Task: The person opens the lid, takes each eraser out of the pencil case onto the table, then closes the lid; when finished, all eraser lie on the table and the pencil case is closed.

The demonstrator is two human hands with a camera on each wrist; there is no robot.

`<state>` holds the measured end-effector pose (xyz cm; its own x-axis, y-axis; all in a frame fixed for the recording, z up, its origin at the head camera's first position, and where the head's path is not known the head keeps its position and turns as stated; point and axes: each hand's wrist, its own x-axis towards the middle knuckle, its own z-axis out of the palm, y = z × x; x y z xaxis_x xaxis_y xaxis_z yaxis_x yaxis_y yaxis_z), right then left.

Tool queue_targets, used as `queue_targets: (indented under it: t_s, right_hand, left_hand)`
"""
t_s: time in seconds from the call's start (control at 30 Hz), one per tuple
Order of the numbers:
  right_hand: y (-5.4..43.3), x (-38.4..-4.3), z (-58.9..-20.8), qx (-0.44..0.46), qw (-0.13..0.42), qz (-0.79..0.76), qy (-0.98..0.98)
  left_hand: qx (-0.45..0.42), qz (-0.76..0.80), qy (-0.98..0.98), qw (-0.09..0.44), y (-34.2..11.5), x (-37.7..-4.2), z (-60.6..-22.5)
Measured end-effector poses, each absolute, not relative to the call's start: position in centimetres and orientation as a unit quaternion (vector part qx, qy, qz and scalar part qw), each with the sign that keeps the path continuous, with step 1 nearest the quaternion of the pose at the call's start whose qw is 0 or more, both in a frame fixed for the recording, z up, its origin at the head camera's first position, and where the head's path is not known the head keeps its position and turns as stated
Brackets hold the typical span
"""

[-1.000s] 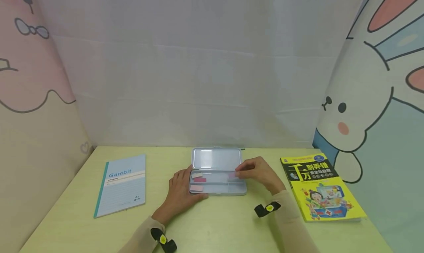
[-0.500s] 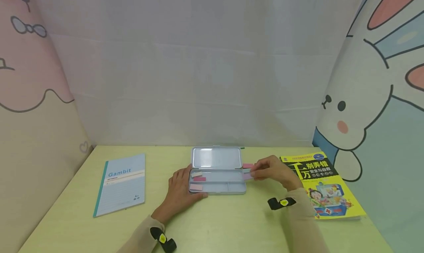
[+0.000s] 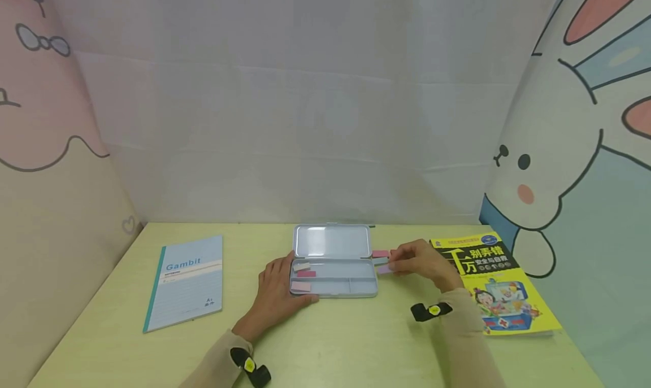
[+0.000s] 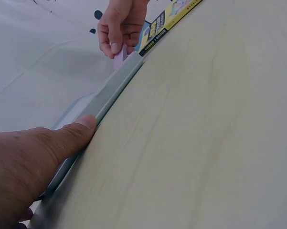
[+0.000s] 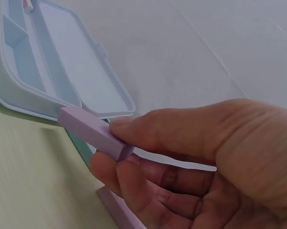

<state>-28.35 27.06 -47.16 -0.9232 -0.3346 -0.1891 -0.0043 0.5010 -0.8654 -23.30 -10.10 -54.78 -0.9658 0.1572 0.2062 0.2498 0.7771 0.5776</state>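
A light blue pencil case lies with its lid raised at the middle of the table. My left hand grips its left end, the thumb along the front edge. Between thumb and fingers my right hand pinches a lilac block-shaped eraser, held just past the case's right end. In the back compartment lie a whitish eraser and a magenta one; a pale pink eraser sits in the front left compartment. Beyond the case's right end are a pink block and a light blue block, partly hidden by my right hand.
A blue notebook lies on the left of the table. To the right is a thick yellow book, partly covered by my right arm. A white cloth wall stands behind the table.
My right hand has moved right, carrying the lilac eraser from the case's back compartment past its right end, and then dipped it slightly. My left hand keeps its place on the case.
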Motion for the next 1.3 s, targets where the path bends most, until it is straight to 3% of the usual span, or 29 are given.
queue_targets:
  t_s: [0.5, 0.9, 1.3]
  right_hand:
    - [25.2, -28.6, -47.6, -0.077, 0.092, -0.331, 0.936]
    - [24.7, -28.6, -47.9, -0.049, 0.103, -0.308, 0.945]
    - [23.9, -28.1, -47.1, -0.071, 0.067, -0.289, 0.952]
  left_hand:
    - [-0.114, -0.325, -0.936, 0.078, -10.1, -23.3, -54.9]
    - [-0.114, -0.325, -0.935, 0.078, -10.1, -23.1, -54.6]
    - [-0.113, -0.325, -0.936, 0.08, -10.1, -23.1, -54.7]
